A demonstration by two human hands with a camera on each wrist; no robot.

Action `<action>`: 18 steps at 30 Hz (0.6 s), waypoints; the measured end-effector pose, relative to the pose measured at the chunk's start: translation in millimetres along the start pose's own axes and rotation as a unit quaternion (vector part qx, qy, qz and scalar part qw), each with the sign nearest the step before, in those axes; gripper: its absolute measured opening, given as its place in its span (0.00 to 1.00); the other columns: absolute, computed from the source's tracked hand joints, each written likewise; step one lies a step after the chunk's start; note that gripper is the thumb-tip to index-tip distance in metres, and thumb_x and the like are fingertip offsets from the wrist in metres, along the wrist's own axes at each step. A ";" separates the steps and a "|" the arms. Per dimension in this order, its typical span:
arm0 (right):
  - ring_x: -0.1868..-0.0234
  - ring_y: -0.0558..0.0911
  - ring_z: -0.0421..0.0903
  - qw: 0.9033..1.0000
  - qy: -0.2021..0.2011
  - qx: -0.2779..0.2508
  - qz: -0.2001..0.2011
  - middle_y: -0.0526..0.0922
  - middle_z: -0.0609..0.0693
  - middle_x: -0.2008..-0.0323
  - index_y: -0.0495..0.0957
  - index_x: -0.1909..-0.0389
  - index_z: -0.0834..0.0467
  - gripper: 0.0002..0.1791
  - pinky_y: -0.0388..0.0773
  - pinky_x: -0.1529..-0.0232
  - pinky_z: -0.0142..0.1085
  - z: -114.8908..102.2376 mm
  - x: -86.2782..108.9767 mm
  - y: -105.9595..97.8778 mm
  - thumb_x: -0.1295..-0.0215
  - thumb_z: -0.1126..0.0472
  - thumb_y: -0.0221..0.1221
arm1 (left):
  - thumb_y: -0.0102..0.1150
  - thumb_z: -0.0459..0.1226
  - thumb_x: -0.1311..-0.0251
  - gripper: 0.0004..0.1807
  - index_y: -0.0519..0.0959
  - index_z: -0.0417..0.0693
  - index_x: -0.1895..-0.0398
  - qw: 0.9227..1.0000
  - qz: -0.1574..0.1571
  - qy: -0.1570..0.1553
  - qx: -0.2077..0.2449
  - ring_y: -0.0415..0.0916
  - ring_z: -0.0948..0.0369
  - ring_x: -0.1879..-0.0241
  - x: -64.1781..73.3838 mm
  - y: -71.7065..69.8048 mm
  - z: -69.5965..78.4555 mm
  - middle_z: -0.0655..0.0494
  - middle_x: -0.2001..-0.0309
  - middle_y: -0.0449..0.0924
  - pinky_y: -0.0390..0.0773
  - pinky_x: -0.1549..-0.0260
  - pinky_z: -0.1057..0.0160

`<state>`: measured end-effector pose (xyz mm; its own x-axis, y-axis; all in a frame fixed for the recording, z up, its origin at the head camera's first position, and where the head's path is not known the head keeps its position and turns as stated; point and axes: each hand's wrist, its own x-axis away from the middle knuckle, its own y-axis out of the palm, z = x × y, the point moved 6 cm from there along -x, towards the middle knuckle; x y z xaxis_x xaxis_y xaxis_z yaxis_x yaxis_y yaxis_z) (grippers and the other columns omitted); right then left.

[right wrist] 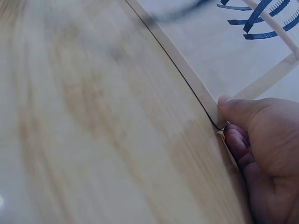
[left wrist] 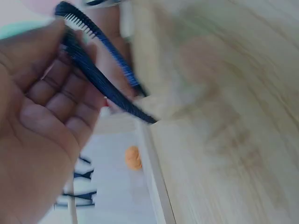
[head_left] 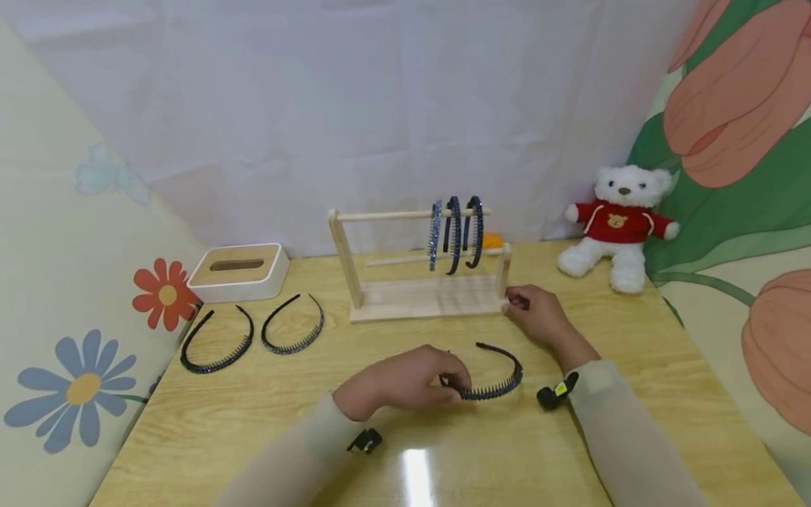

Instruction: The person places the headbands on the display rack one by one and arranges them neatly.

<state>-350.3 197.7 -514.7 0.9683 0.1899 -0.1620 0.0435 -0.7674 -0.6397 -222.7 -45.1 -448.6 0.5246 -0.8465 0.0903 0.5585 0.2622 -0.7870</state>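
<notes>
Head view: hands point(head_left: 412, 378) point(head_left: 541, 318) grip headband point(head_left: 497, 391) and rack point(head_left: 418, 298); yellow wrist label point(head_left: 561, 388) illegible.

Desk point(head_left: 494, 461): light yellow wood-grain top, set against the back wall point(head_left: 285, 105), which has a pale, lilac-white, faintly creased surface. Left wall point(head_left: 44, 232): cream, decorated with a red flower point(head_left: 167, 294), a blue flower point(head_left: 84, 389) and a faint pale-blue butterfly shape point(head_left: 110, 172). Right wall point(head_left: 703, 317): cream, bearing large pink tulips point(head_left: 741, 105) and green leaves point(head_left: 754, 190). Lighting: even overall; one bright white reflection point(head_left: 417, 479) noted at the desk's near side.
</notes>
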 end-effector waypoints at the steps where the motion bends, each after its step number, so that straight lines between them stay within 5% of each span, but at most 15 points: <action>1: 0.47 0.88 0.59 1.000 -0.001 0.001 0.000 0.88 0.64 0.47 0.83 0.36 0.66 0.21 0.86 0.41 0.54 -0.2 -0.5 -0.5 0.25 0.61 0.68 | 0.65 0.35 0.23 0.10 0.87 0.47 0.43 0.998 0.024 -0.005 0.055 0.84 0.69 0.47 6.2 -6.1 -0.1 0.56 0.48 0.90 0.84 0.40 0.66; 3: 0.46 0.88 0.59 1.000 0.000 -0.002 -0.001 0.88 0.64 0.47 0.83 0.36 0.66 0.21 0.86 0.41 0.53 -0.4 -0.6 -1.1 0.24 0.61 0.68 | 0.63 0.33 0.22 0.11 0.85 0.40 0.42 0.981 0.086 -0.024 0.174 0.84 0.68 0.51 18.7 -16.1 -2.3 0.52 0.51 0.89 0.86 0.46 0.65; 5: 0.46 0.88 0.59 1.000 0.000 -0.002 -0.003 0.88 0.64 0.46 0.83 0.36 0.66 0.21 0.85 0.40 0.54 -2.0 -0.9 -0.5 0.24 0.61 0.68 | 0.62 0.30 0.22 0.13 0.83 0.33 0.40 0.940 0.159 -0.056 0.296 0.84 0.66 0.54 32.6 -24.5 -6.7 0.49 0.53 0.89 0.87 0.48 0.65; 6: 0.46 0.87 0.59 1.000 0.000 -0.001 -0.003 0.88 0.64 0.46 0.83 0.36 0.66 0.21 0.85 0.40 0.54 -2.8 -1.0 -0.5 0.24 0.61 0.68 | 0.60 0.29 0.22 0.14 0.82 0.31 0.39 0.913 0.194 -0.075 0.351 0.84 0.66 0.55 39.5 -27.9 -10.1 0.49 0.54 0.89 0.87 0.49 0.66; 10: 0.46 0.87 0.58 1.000 -0.006 0.000 0.001 0.88 0.63 0.47 0.84 0.38 0.66 0.20 0.85 0.40 0.54 -6.0 -1.8 -0.5 0.25 0.61 0.68 | 0.51 0.28 0.18 0.12 0.85 0.39 0.45 0.776 0.319 -0.111 0.533 0.83 0.65 0.57 62.9 -39.6 -26.8 0.55 0.56 0.87 0.85 0.52 0.69; 12: 0.47 0.87 0.58 1.000 -0.010 0.003 0.003 0.88 0.63 0.48 0.84 0.38 0.66 0.19 0.85 0.40 0.53 -6.5 -2.1 -0.2 0.25 0.61 0.69 | 0.47 0.28 0.16 0.16 0.87 0.48 0.50 0.723 0.364 -0.116 0.575 0.83 0.65 0.59 73.9 -44.5 -34.0 0.57 0.57 0.87 0.84 0.55 0.70; 13: 0.47 0.87 0.57 1.000 -0.011 0.004 0.003 0.88 0.63 0.48 0.84 0.39 0.66 0.19 0.85 0.41 0.52 -6.4 -2.2 0.1 0.25 0.61 0.69 | 0.46 0.27 0.16 0.19 0.87 0.51 0.53 0.703 0.384 -0.113 0.588 0.83 0.65 0.59 79.2 -46.8 -37.0 0.56 0.56 0.87 0.84 0.55 0.71; 18: 0.47 0.88 0.57 1.000 -0.007 0.010 0.006 0.89 0.62 0.48 0.84 0.37 0.66 0.21 0.86 0.41 0.51 -2.9 -1.1 -1.8 0.26 0.61 0.70 | 0.45 0.25 0.16 0.21 0.89 0.51 0.53 0.632 0.486 -0.084 0.597 0.85 0.65 0.58 107.0 -66.0 -39.8 0.55 0.54 0.89 0.85 0.54 0.72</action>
<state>-350.8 197.2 -511.2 0.9652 0.1891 -0.1808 0.0260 -0.7569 -0.6531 -229.0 -171.4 -411.2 0.9980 0.0191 0.0604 -0.0465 0.8685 0.4935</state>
